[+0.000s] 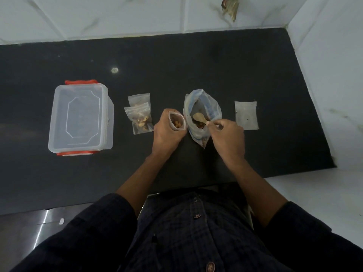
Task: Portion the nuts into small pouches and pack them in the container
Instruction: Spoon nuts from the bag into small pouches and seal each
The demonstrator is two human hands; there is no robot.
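Observation:
My left hand (168,132) grips a small clear pouch (177,121) held upright with its mouth open; a few nuts lie inside. My right hand (227,135) pinches the handle of a wooden spoon (200,117) whose bowl sits inside the large open bag of nuts (202,114) on the dark counter. Two filled small pouches (140,115) lie overlapping to the left of my left hand. One flat pouch (246,115) that looks empty lies to the right of the big bag. The clear plastic container (80,117) with red clips stands at the left, lid on.
The dark counter (255,75) ends at a white tiled wall behind and a white wall on the right. Its front edge runs just before my body. A small pale spot (114,70) marks the counter behind the pouches.

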